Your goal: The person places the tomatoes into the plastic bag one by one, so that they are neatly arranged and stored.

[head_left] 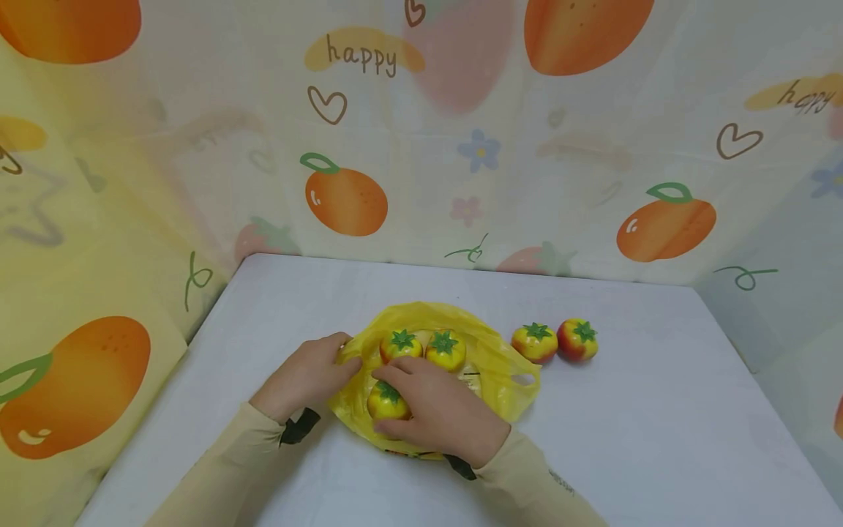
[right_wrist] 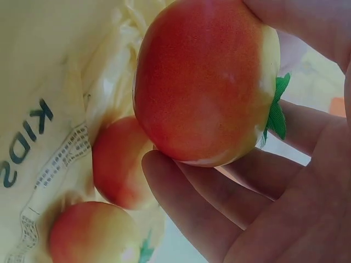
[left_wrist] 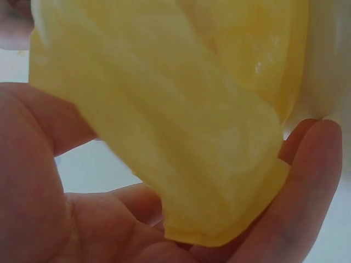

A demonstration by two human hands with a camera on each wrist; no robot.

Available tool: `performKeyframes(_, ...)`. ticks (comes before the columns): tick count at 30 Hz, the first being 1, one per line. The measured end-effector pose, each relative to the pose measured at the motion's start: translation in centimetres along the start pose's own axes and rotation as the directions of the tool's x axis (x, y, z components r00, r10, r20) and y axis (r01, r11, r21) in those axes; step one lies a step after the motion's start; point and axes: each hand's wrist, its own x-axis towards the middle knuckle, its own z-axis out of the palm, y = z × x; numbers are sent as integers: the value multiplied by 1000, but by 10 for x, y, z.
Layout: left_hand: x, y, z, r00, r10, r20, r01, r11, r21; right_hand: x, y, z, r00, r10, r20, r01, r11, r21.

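A yellow plastic bag [head_left: 428,315] lies spread with its mouth open on the white table. My left hand [head_left: 309,369] holds the bag's left edge; in the left wrist view the thin yellow film [left_wrist: 181,153] hangs between thumb and fingers. Over the bag's near part, my right hand [head_left: 448,410] grips a red-and-yellow toy fruit [head_left: 385,405] with a green leafy top, thumb and fingers round its sides [right_wrist: 205,82]. Two similar fruits, one at left [head_left: 403,342] and one at right [head_left: 446,351], sit farther back inside the bag. Their undersides are hidden in the head view.
Right of the bag, two more such fruits [head_left: 535,342] [head_left: 578,340] stand side by side on the table [head_left: 658,410]. A bag handle loop [head_left: 536,377] reaches close to them. Printed cloth [head_left: 421,146] hangs behind and along the sides of the table.
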Motion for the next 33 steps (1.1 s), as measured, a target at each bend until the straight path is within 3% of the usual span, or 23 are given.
performKeyframes(14, 2, -4, 4, 1000, -28, -13, 29, 999, 18, 7, 4, 17, 1000, -7, 28, 7, 1000, -14)
performKeyframes(33, 4, -3, 6, 999, -26, -24, 27, 999, 47, 11, 10, 24, 1000, 4, 31, -3, 1000, -17)
